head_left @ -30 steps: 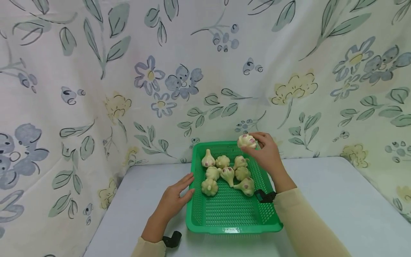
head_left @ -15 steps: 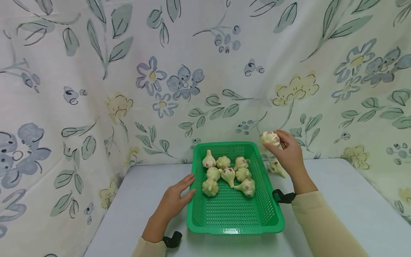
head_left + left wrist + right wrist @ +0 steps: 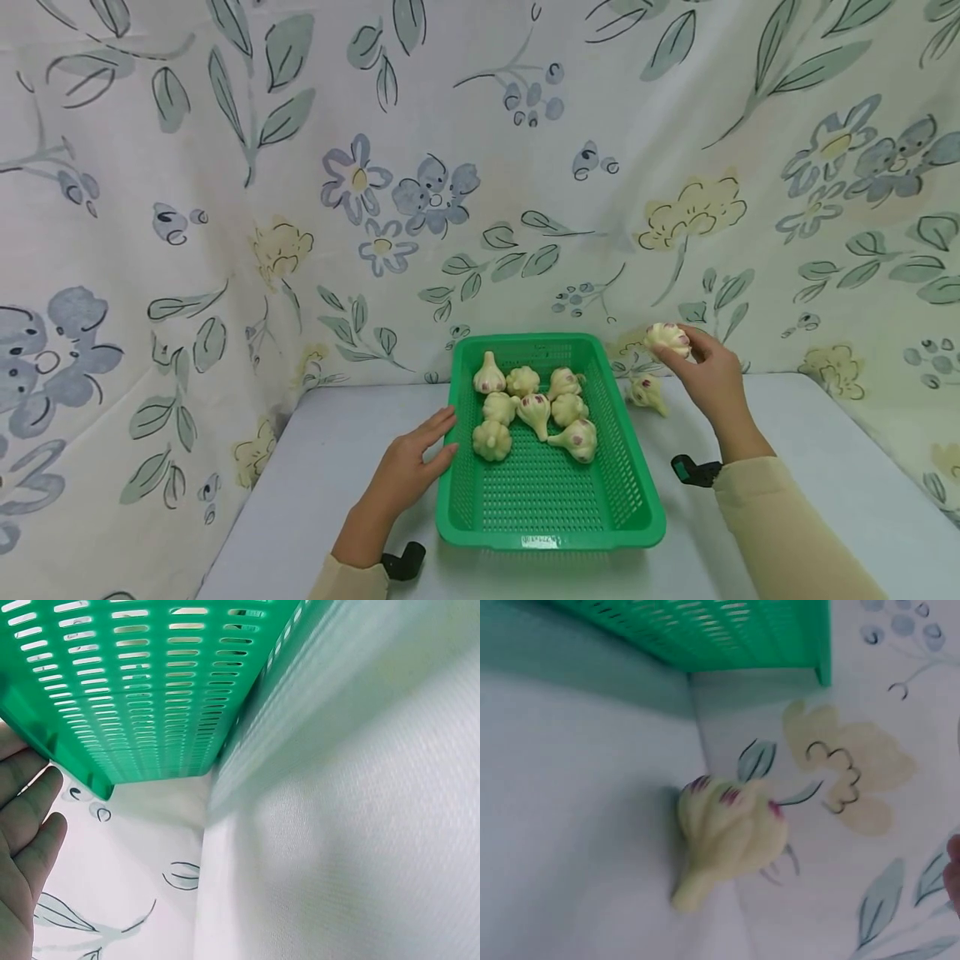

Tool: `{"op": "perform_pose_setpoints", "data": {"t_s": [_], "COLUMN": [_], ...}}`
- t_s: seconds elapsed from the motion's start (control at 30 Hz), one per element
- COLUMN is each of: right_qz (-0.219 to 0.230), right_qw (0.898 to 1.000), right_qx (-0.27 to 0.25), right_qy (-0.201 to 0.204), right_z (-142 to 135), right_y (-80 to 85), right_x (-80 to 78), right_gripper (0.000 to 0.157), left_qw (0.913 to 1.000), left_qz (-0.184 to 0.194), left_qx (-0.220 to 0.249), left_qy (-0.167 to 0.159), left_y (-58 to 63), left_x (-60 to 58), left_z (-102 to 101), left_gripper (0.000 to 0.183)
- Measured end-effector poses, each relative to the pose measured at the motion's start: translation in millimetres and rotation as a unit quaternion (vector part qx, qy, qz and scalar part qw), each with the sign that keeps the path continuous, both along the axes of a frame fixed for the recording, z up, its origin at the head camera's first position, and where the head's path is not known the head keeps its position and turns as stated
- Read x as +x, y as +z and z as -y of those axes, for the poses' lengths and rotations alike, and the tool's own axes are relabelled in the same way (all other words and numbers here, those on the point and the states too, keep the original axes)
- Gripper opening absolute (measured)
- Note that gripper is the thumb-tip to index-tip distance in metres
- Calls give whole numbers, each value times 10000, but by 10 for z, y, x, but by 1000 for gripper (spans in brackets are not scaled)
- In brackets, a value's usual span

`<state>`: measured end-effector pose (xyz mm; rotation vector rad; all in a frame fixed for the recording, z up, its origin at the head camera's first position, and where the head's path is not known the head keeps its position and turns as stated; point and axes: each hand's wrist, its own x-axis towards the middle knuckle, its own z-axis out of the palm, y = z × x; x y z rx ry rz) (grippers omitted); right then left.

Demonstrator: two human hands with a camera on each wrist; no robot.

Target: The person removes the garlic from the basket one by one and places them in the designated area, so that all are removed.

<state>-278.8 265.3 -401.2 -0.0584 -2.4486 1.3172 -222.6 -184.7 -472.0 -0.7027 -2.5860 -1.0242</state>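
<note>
My right hand point(image 3: 712, 379) pinches a garlic bulb point(image 3: 667, 339) between thumb and fingers, raised to the right of the green basket point(image 3: 551, 542). Below it another garlic bulb point(image 3: 647, 393) lies on the table beside the basket; the right wrist view shows this loose bulb point(image 3: 731, 829) with purple streaks and a thick stem. Only a fingertip of the right hand shows at that view's edge. With fingers extended, my left hand point(image 3: 411, 458) touches the basket's left rim. Several garlic bulbs point(image 3: 535, 414) sit in the back half of the basket.
The white table point(image 3: 330, 483) extends to both sides of the basket. A floral cloth point(image 3: 480, 167) hangs right behind the table's back edge. Each wrist carries a small black camera point(image 3: 403, 562).
My right hand has moved from over the basket's back right corner out to the right, carrying the garlic bulb. This uncovers the bulb on the table. The left hand stays at the rim.
</note>
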Motion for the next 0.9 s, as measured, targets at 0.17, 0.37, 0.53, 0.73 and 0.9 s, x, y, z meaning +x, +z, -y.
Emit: {"op": "perform_pose_setpoints", "data": {"t_s": [0.17, 0.37, 0.53, 0.73, 0.9], "right_qz": [450, 622, 516, 560, 924], "right_qw": [9987, 9966, 9965, 9952, 9922], "right_qx": [-11, 228, 230, 418, 372], "right_qy": [-252, -480, -617, -681, -744], "right_z": [-108, -190, -262, -330, -368], "right_y": [-153, -284, -372, -451, -520], "right_x": [-34, -48, -67, -82, -84], "right_gripper": [82, 83, 79, 76, 80], "left_qw": [10000, 9999, 9999, 10000, 10000], "left_qz": [55, 121, 78, 12, 14], "left_qx": [6, 16, 19, 20, 30], "left_qy": [4, 51, 68, 45, 20], "left_y": [-2, 8, -8, -19, -15], "left_x": [5, 9, 3, -7, -10], "left_z": [-1, -6, -2, 2, 2], "left_gripper": [49, 49, 48, 48, 48]}}
